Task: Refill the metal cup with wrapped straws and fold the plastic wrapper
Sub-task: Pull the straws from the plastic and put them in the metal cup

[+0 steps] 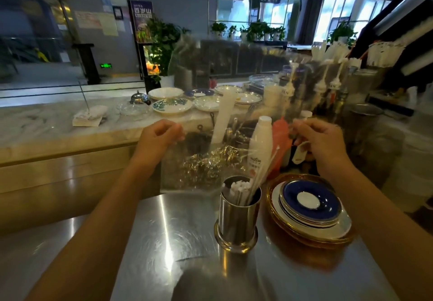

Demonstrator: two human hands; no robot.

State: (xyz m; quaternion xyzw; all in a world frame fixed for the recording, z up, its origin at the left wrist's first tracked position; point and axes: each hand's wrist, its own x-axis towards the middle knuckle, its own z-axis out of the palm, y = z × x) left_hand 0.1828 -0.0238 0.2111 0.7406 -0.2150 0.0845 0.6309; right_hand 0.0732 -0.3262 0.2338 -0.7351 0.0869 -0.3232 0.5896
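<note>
Folding step: the clear plastic wrapper (pixel 199 160) held spread between both hands above the steel tabletop (pixel 164 230).

The left hand (pixel 157 139) and right hand (pixel 316 141) each pinch an upper corner in closed fingers. The metal cup (pixel 236 221), standing just below, already holds wrapped straws (pixel 243 190). The next move likely calls for bringing the two corners together evenly to crease the sheet.
</note>
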